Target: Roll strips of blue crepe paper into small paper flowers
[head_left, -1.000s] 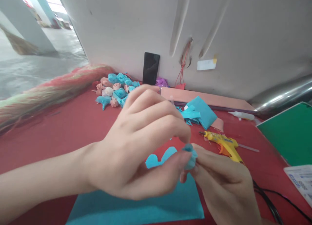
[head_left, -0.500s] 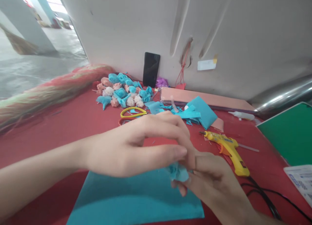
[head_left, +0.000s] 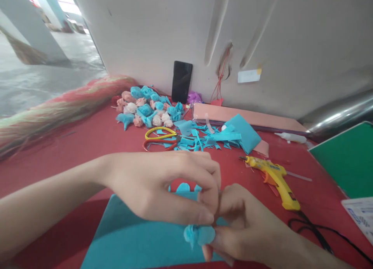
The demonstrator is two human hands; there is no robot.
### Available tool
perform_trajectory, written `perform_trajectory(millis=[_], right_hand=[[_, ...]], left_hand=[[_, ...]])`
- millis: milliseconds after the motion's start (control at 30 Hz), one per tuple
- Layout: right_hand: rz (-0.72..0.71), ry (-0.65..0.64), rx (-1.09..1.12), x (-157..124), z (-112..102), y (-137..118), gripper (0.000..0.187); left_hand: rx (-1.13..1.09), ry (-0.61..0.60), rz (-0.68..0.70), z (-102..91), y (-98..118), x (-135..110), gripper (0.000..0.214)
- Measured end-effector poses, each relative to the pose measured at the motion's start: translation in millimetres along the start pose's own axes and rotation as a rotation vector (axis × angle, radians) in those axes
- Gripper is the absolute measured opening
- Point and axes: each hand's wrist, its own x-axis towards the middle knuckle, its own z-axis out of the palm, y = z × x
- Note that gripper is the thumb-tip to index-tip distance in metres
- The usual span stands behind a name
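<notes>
Both my hands meet over a sheet of blue paper (head_left: pixel 140 234) lying on the red table. My right hand (head_left: pixel 241 226) pinches a small blue paper flower (head_left: pixel 194 234) between thumb and fingers, a rounded petal facing outward. Curled over the flower from above, my left hand (head_left: pixel 169 187) has its thumb and fingertips closed against it. Its fingertips partly hide the flower's top. Behind the left hand's fingers show the rounded edges of cut blue petals (head_left: pixel 183 188).
Scissors with yellow and red handles (head_left: pixel 161 133) lie beyond my hands near blue paper scraps (head_left: pixel 198 140). Paper flowers (head_left: pixel 145 109) are heaped at back left. A yellow glue gun (head_left: pixel 272 175) with its cord is at right. A black phone (head_left: pixel 182 82) leans on the wall.
My hands and the flower have moved slightly down and left. The flower has turned, showing its petal more fully. The scissors and cut petals have come into clearer sight.
</notes>
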Motion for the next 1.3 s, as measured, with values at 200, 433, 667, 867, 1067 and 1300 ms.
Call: perform_trajectory(millis=[200,433,667,867,1067,1300], right_hand=[[0.041,-0.068,0.041,0.1,-4.5,5.3,0.015],[0.0,-0.102,-0.016,-2.5,-8.0,5.4,0.017],[-0.079,-0.169,0.041,-4.2,-11.8,3.5,0.021],[-0.103,-0.169,0.101,-1.0,-10.2,4.5,0.019],[-0.12,-0.163,0.093,0.7,-10.7,3.8,0.022],[-0.094,-0.153,0.181,-0.5,-9.3,2.6,0.011]], left_hand=[[-0.126,-0.046,-0.008,0.7,-0.4,4.8,0.034],[-0.111,-0.076,0.061,2.4,-8.4,-2.6,0.017],[-0.209,0.025,0.023,0.7,-5.5,-0.4,0.019],[-0.069,0.047,0.034,-0.9,-0.8,-1.1,0.019],[0.093,0.065,-0.027,-2.1,11.0,-6.2,0.02],[0.058,0.142,-0.15,2.4,5.7,-8.4,0.016]])
